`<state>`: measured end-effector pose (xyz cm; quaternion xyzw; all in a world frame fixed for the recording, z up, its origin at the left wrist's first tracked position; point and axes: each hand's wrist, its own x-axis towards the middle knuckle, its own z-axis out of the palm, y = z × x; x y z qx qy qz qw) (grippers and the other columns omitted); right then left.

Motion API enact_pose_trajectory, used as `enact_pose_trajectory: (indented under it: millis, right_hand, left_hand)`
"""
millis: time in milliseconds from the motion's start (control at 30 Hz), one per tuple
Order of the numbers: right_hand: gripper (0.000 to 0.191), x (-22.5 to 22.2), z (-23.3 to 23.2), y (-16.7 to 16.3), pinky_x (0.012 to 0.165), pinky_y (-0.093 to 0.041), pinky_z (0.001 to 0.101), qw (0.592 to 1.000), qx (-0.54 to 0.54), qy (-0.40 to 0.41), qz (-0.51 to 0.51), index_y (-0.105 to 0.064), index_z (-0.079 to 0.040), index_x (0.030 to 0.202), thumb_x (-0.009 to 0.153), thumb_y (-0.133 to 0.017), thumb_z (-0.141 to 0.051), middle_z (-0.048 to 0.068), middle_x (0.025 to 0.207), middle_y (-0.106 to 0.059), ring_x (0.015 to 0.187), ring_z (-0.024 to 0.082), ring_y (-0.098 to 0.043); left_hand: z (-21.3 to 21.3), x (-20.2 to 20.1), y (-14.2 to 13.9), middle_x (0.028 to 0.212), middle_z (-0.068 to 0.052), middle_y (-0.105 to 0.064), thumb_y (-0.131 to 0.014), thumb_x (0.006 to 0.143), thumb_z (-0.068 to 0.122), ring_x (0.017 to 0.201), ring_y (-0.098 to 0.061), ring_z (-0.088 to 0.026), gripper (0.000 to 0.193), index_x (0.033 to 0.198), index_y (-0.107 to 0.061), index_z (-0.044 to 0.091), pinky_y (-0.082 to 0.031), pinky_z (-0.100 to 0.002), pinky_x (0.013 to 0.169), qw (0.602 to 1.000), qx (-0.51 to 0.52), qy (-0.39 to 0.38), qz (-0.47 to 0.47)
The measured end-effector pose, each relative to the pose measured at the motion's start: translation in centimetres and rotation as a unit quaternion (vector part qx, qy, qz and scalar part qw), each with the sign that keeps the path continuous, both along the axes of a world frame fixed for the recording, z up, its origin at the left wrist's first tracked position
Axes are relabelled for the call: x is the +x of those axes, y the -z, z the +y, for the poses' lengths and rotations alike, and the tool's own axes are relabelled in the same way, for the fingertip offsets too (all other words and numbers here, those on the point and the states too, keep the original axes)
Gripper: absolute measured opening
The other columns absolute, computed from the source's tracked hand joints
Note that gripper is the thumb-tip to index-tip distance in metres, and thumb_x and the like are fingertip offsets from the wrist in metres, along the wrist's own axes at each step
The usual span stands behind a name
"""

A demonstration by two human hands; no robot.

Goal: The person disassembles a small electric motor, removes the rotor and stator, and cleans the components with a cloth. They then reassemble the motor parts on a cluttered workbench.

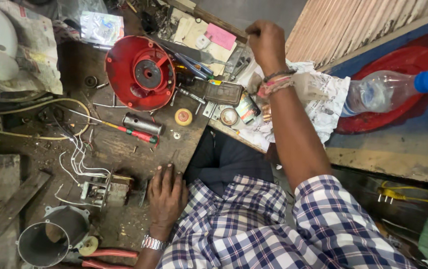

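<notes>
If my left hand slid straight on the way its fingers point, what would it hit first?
The left hand lies flat on the bench with fingers pointing toward the top of the picture. The bench just ahead looks bare apart from small debris; the first sizeable thing is probably the screwdriver, then the metal cylinder.

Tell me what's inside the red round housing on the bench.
Inside the red round housing sits a dark circular hub with a centre hole, ribs running out to the rim. What lies beneath the housing is covered.
</notes>
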<state>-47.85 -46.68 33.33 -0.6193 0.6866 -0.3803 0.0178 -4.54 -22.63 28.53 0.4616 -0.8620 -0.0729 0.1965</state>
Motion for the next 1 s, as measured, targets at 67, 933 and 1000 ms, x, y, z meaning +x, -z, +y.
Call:
enact_pose_trajectory:
  millis: [67, 933, 1000]
  right_hand:
    - [0.014, 0.4, 1.1, 0.1, 0.077, -0.059, 0.0407, 0.999, 0.030, -0.018, 0.002, -0.079, -0.004, 0.091, 0.079, -0.073, -0.003, 0.018, 0.089, -0.076, 0.081, 0.032, -0.075]
    - [0.015, 0.4, 7.4, -0.1, 0.084, -0.056, 0.0433, 0.988, 0.032, 0.151, 0.009, -0.079, -0.001, 0.094, 0.082, -0.069, 0.001, 0.023, 0.096, -0.073, 0.090, 0.038, -0.072]
    - [0.016, 1.4, 8.9, -1.1, 0.087, -0.056, 0.0437, 0.991, 0.043, 0.130, 0.011, -0.078, 0.000, 0.100, 0.087, -0.068, 0.002, 0.023, 0.101, -0.072, 0.095, 0.038, -0.072]
  left_hand:
    - [0.1, -0.1, -0.1, 0.143, -0.016, -0.057, -0.067, 0.090, 0.027, 0.136, -0.048, -0.040, 0.040, 0.125, -0.068, 0.008, -0.042, -0.052, 0.108, 1.000, -0.002, -0.001, 0.006]
    - [0.5, 0.1, -0.4, 0.142, -0.017, -0.059, -0.067, 0.092, 0.024, 0.137, -0.047, -0.040, 0.033, 0.119, -0.072, 0.007, -0.042, -0.050, 0.108, 1.000, -0.019, -0.007, 0.021]
    - [0.3, 0.2, -0.5, 0.141, -0.017, -0.059, -0.068, 0.091, 0.025, 0.137, -0.047, -0.040, 0.034, 0.119, -0.071, 0.007, -0.042, -0.051, 0.107, 1.000, -0.012, -0.003, 0.021]
